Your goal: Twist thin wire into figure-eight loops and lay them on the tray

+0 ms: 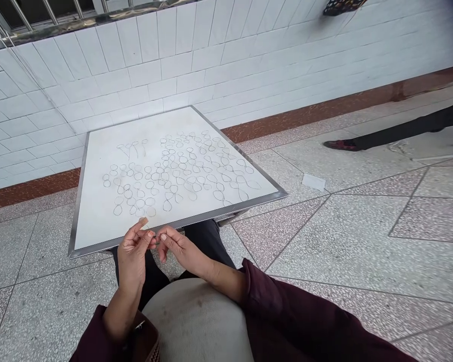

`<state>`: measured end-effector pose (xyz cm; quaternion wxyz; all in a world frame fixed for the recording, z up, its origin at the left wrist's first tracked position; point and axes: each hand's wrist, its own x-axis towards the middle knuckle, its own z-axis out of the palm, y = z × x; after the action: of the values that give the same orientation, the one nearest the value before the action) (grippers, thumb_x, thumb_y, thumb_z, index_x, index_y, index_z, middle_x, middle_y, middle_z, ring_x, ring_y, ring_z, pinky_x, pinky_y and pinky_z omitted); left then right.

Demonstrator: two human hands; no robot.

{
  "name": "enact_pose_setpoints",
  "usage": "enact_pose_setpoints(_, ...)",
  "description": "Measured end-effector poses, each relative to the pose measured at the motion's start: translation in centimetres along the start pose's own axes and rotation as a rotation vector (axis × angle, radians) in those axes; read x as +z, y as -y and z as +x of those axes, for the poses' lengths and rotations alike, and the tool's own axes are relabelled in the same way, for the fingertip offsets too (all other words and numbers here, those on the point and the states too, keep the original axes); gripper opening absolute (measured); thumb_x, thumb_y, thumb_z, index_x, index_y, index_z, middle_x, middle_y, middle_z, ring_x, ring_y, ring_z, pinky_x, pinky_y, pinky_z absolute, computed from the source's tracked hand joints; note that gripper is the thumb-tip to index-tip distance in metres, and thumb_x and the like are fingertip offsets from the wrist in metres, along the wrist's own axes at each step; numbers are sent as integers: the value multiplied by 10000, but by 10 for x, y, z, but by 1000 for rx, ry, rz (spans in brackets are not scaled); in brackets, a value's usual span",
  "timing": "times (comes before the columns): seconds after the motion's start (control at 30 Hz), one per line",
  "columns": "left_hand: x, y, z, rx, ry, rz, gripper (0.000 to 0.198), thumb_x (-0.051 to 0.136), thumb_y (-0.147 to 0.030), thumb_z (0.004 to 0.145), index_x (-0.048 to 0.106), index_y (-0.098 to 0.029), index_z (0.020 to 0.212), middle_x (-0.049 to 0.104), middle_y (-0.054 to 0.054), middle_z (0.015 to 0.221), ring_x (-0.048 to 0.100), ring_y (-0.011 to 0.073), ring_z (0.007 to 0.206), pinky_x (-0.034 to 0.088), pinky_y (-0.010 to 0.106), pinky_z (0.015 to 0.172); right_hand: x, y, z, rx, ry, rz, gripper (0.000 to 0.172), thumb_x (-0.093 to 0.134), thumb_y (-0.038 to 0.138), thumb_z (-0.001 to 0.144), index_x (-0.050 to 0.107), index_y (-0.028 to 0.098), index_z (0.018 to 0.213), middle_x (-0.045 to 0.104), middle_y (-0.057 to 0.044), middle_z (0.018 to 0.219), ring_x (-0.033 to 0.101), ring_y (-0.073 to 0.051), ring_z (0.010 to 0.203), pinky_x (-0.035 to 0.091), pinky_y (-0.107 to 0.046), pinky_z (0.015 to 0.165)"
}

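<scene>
My left hand point(134, 249) and my right hand point(173, 245) meet just below the near edge of a small white table point(98, 221). Both pinch a thin piece of dark wire point(156, 239) between thumb and fingers. A bandage wraps my left index fingertip. Many thin wire loops point(181, 171), shaped like figure-eights and ovals, lie spread over the tabletop in rough rows. A few loops with stems point(130, 149) lie at the far left.
The table has a metal rim point(181, 220) and stands against a white tiled wall point(211, 60). Speckled floor tiles surround it. Another person's leg and shoe point(342, 145) reach in at the right. A white scrap point(313, 181) lies on the floor.
</scene>
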<state>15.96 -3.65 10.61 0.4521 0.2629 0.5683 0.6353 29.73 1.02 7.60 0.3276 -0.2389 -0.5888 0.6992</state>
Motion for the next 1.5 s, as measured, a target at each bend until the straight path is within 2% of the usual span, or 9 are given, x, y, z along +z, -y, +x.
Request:
enact_pose_setpoints(0.17, -6, -3, 2, 17, 64, 96, 443, 798, -308, 737, 707, -205, 1158, 653, -32, 725, 636, 104, 661, 550, 255, 693, -6, -5, -1, -41, 12, -275, 334, 375, 484, 1034, 572, 217, 1004, 505, 70, 569, 487, -114, 511, 469, -262, 592)
enact_pose_setpoints(0.37, -10, -6, 9, 13, 100, 217, 408, 802, -327, 718, 730, -183, 1093, 693, -6, 794, 645, 115, 648, 576, 284, 673, -17, -4, 0, -242, 21, -689, 250, 417, 347, 1035, 638, 230, 1039, 689, -27, 881, 625, -155, 761, 492, -295, 751)
enact_pose_setpoints(0.57, -5, -8, 9, -2, 113, 206, 441, 785, -333, 747, 711, -192, 1158, 655, -36, 708, 645, 109, 648, 580, 274, 700, -21, -7, 0, -291, -5, -858, 235, 392, 266, 1035, 615, 236, 1100, 655, -17, 794, 603, -158, 697, 470, -277, 699)
enact_pose_setpoints(0.77, -4, -7, 15, -15, 110, 222, 418, 817, -349, 705, 732, -174, 1075, 654, -33, 713, 641, 109, 631, 583, 286, 692, -27, -6, 4, -364, 2, -924, 200, 433, 216, 999, 621, 220, 929, 534, 21, 630, 500, -137, 571, 404, -266, 645)
enact_pose_setpoints(0.97, 18, -14, 31, 40, 113, 69, 520, 814, -360, 724, 673, -199, 1199, 690, -7, 735, 669, 136, 702, 546, 280, 708, -20, 3, 14, -150, -162, -594, 263, 332, 350, 1047, 561, 222, 1019, 489, 64, 573, 468, -109, 501, 391, -225, 568)
enact_pose_setpoints(1.1, 34, -11, 44, 116, 96, -50, 428, 807, -325, 736, 701, -193, 1130, 672, -17, 711, 648, 123, 724, 516, 277, 761, -17, 9, 29, -146, -238, -493, 228, 353, 347, 1036, 532, 224, 966, 496, 77, 551, 469, -107, 497, 411, -235, 598)
enact_pose_setpoints(1.23, 40, -8, 54, 192, 38, -62, 434, 811, -289, 728, 698, -191, 1135, 648, -35, 679, 623, 114, 691, 513, 281, 761, -20, 9, 40, -105, -217, -471, 220, 339, 336, 1036, 524, 225, 994, 546, 65, 590, 494, -112, 510, 417, -235, 593)
enact_pose_setpoints(1.37, 38, -4, 58, 242, -25, -14, 495, 797, -289, 741, 661, -186, 1206, 670, -17, 715, 645, 141, 760, 528, 276, 728, -25, 1, 46, -97, -155, -556, 206, 326, 295, 1040, 519, 221, 1043, 581, 51, 641, 530, -115, 543, 418, -234, 612)
enact_pose_setpoints(1.5, 35, 1, 61, 262, -64, -48, 499, 802, -272, 723, 669, -176, 1195, 656, -24, 693, 644, 141, 696, 545, 293, 693, -27, -6, 49, -105, -160, -852, 193, 359, 253, 1024, 542, 201, 1052, 563, 32, 650, 504, -126, 542, 357, -236, 570)
